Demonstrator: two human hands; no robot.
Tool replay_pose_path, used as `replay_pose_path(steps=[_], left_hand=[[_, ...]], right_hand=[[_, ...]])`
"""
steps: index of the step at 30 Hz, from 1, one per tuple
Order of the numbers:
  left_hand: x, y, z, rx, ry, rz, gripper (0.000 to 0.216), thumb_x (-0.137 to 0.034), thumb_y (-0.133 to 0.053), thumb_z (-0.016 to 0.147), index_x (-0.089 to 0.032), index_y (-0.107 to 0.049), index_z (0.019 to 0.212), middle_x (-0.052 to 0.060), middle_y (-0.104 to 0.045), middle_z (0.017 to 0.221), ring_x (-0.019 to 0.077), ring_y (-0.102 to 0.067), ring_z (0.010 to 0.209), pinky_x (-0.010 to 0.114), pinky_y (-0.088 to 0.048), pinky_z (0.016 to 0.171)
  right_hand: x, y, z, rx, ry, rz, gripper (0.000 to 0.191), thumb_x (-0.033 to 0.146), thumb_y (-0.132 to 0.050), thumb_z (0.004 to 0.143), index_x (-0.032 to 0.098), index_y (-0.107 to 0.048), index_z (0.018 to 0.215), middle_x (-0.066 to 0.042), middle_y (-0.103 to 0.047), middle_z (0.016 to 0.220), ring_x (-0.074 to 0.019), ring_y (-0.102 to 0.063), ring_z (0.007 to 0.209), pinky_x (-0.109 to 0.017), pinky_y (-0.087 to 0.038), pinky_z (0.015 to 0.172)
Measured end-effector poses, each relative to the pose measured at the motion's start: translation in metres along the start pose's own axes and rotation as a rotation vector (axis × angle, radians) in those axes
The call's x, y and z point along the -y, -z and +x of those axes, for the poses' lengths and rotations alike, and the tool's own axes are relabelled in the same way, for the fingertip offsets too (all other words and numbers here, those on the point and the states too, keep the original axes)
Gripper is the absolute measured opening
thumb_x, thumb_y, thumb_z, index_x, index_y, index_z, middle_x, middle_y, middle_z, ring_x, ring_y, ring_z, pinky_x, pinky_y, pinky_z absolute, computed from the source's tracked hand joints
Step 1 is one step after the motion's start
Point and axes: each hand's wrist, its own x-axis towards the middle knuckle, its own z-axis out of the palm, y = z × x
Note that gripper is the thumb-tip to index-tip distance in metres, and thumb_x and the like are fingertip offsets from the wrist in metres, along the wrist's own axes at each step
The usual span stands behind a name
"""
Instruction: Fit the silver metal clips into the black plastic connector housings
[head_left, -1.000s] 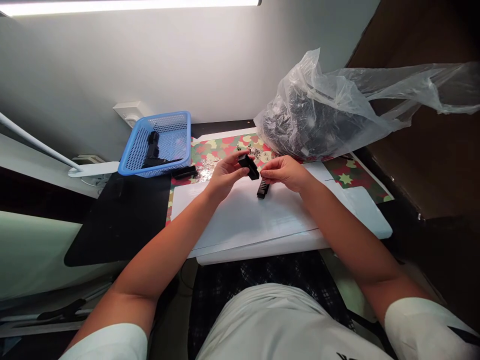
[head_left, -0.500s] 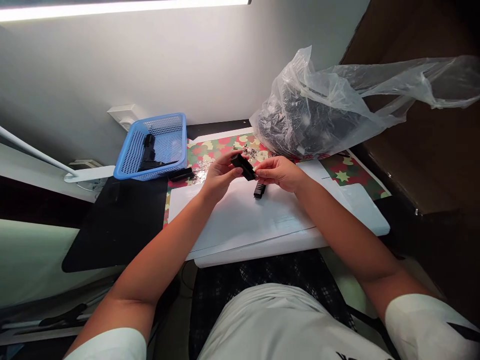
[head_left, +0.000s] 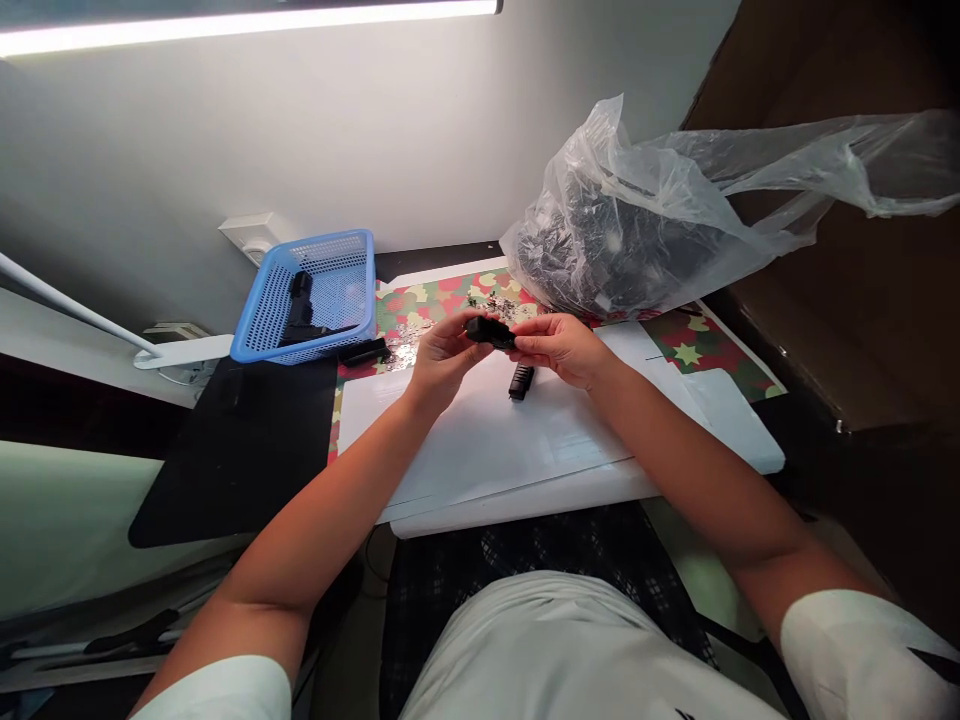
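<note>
- The two hands are together above the middle of the counter (head_left: 525,508), forearms reaching forward from the bottom of the view. They meet around one small object.
- That object, a black plastic part (head_left: 489,332), is held in the air, lying roughly level, just above a white sheet (head_left: 480,440).
- The left hand (head_left: 444,357) pinches one end of the part between thumb and fingers. The right hand (head_left: 559,350) closes on the other end with its fingertips.
- This looks like a good hold for close handling: both ends are supported, the wrists are low, and the part stays near the sheet, where a slip would have only a short drop.
- A second black part with a ribbed face (head_left: 520,382) lies on the white sheet, just below the hands and not touching them.
- Tiny dark bits (head_left: 495,306) are scattered on a camouflage-patterned mat (head_left: 427,300) beyond the hands.
- A translucent plastic bag (head_left: 615,240), stuffed with dark items, sits just beyond the right hand.
- To the left stands a blue mesh basket (head_left: 259,322) holding a black item (head_left: 299,315). A black piece (head_left: 364,351) lies just beside the basket.
</note>
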Motion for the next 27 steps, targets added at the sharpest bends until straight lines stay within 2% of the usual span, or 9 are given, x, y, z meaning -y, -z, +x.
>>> replay_pose_path(steps=[3,4,6,8,10,12,15,20,27], left_hand=[[0.004,0.006,0.005,0.126,-0.034,0.049,0.061,-0.058,-0.088,0.056,-0.028,-0.073,0.107,0.006,-0.063,0.134,0.0278,-0.057,0.128,0.037,-0.053,0.098],[0.006,0.008,0.007,0.153,0.000,0.052,0.069,-0.067,-0.084,0.056,-0.028,-0.071,0.112,0.008,-0.062,0.137,0.0292,-0.058,0.126,0.038,-0.054,0.095],[0.009,0.010,0.010,0.185,0.132,0.069,0.075,-0.076,-0.074,0.062,-0.024,-0.070,0.115,0.011,-0.068,0.126,0.0280,-0.066,0.110,0.038,-0.057,0.085],[0.011,0.010,0.010,0.217,0.263,0.113,0.064,-0.070,-0.074,0.069,-0.019,-0.072,0.109,0.011,-0.073,0.107,0.0236,-0.070,0.093,0.035,-0.057,0.078],[0.010,0.007,0.008,0.245,0.299,0.134,0.050,-0.055,-0.082,0.070,-0.018,-0.074,0.102,0.009,-0.075,0.097,0.0207,-0.071,0.087,0.033,-0.057,0.078],[0.008,0.004,0.006,0.241,0.245,0.102,0.042,-0.044,-0.086,0.068,-0.020,-0.075,0.101,0.006,-0.076,0.095,0.0193,-0.071,0.087,0.034,-0.057,0.082],[0.005,0.002,0.005,0.217,0.138,0.063,0.037,-0.035,-0.090,0.064,-0.022,-0.078,0.096,0.004,-0.076,0.092,0.0191,-0.072,0.088,0.036,-0.057,0.087],[0.003,-0.002,0.002,0.210,0.075,0.117,0.033,-0.030,-0.092,0.061,-0.020,-0.080,0.089,0.005,-0.077,0.091,0.0200,-0.073,0.086,0.038,-0.059,0.086],[0.007,-0.001,0.000,0.181,-0.022,0.260,0.038,-0.039,-0.093,0.057,-0.021,-0.081,0.088,0.004,-0.078,0.086,0.0205,-0.074,0.082,0.039,-0.063,0.086]], right_hand=[[-0.001,0.000,0.002,-0.155,0.279,-0.201,0.025,0.033,-0.083,0.066,0.018,-0.077,0.084,-0.004,-0.075,0.077,-0.0171,-0.070,0.074,-0.033,-0.060,0.076],[-0.001,0.000,0.001,-0.189,0.401,-0.308,0.019,0.032,-0.079,0.071,0.018,-0.078,0.085,-0.004,-0.075,0.080,-0.0178,-0.070,0.077,-0.034,-0.059,0.077],[-0.001,-0.003,-0.003,-0.197,0.627,-0.535,0.013,0.027,-0.070,0.079,0.021,-0.079,0.087,-0.003,-0.077,0.087,-0.0183,-0.070,0.083,-0.035,-0.058,0.082],[0.000,-0.007,-0.008,-0.147,0.772,-0.700,0.015,0.023,-0.064,0.084,0.025,-0.079,0.087,-0.001,-0.076,0.091,-0.0174,-0.070,0.086,-0.035,-0.056,0.085],[-0.001,-0.009,-0.010,-0.123,0.816,-0.724,0.015,0.025,-0.064,0.085,0.026,-0.078,0.088,-0.002,-0.075,0.094,-0.0173,-0.068,0.089,-0.034,-0.057,0.083],[-0.003,-0.010,-0.009,-0.140,0.771,-0.638,0.015,0.030,-0.068,0.083,0.025,-0.077,0.094,-0.004,-0.072,0.104,-0.0188,-0.066,0.098,-0.033,-0.057,0.080],[-0.007,-0.009,-0.004,-0.094,0.572,-0.446,0.028,0.037,-0.075,0.076,0.023,-0.073,0.100,-0.007,-0.065,0.119,-0.0215,-0.062,0.111,-0.034,-0.057,0.083],[-0.010,-0.010,0.000,0.174,0.286,-0.101,0.035,0.039,-0.079,0.070,0.020,-0.067,0.097,-0.003,-0.069,0.095,-0.0172,-0.065,0.093,-0.035,-0.054,0.085],[-0.005,-0.015,-0.006,0.227,0.192,0.042,0.034,0.031,-0.083,0.065,0.019,-0.068,0.094,-0.001,-0.070,0.090,-0.0139,-0.065,0.086,-0.030,-0.052,0.080]])
